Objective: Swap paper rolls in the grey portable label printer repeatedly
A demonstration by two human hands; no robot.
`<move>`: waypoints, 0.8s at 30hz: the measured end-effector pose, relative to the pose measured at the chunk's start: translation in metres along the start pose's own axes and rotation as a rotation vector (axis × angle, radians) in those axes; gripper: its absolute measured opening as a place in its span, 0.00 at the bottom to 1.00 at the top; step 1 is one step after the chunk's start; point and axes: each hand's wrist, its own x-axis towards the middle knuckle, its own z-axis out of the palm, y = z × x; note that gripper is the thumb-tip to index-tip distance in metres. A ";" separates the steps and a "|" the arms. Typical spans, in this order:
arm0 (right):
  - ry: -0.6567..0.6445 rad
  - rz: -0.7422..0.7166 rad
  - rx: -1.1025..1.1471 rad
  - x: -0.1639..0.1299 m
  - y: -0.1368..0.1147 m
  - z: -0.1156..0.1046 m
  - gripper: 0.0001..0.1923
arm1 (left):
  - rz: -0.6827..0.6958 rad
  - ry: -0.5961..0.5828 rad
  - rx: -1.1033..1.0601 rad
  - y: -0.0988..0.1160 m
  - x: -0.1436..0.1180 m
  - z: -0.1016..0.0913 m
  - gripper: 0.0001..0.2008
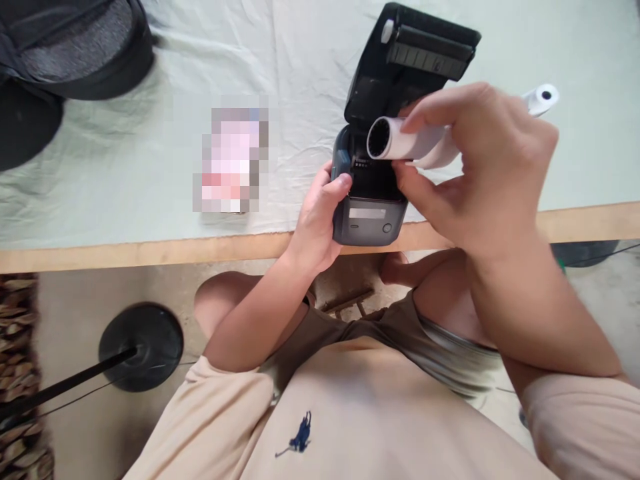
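Bench (125, 167): pale cloth, wooden edge near.
Left hand (320, 220): gripping printer (370, 217) at edge.
Right hand (480, 173): pinching paper roll (400, 140).

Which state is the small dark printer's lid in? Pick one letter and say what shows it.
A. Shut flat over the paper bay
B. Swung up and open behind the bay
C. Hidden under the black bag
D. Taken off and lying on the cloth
B: the lid stands swung up behind the open bay of the printer, while the right hand holds a paper roll above that bay and the left hand steadies the printer's side.
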 end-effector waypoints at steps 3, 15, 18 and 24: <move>-0.045 0.046 -0.053 0.000 0.000 0.001 0.14 | 0.013 -0.002 0.035 -0.001 0.001 0.001 0.09; -0.087 0.023 -0.075 -0.002 0.001 0.010 0.12 | 0.040 -0.032 0.043 -0.001 0.003 -0.002 0.08; 0.054 -0.112 -0.064 -0.008 -0.002 0.012 0.04 | 0.013 -0.038 -0.004 0.002 0.003 -0.002 0.08; 0.040 -0.195 0.158 -0.020 -0.006 0.022 0.13 | 0.018 -0.078 -0.035 0.007 0.000 -0.003 0.09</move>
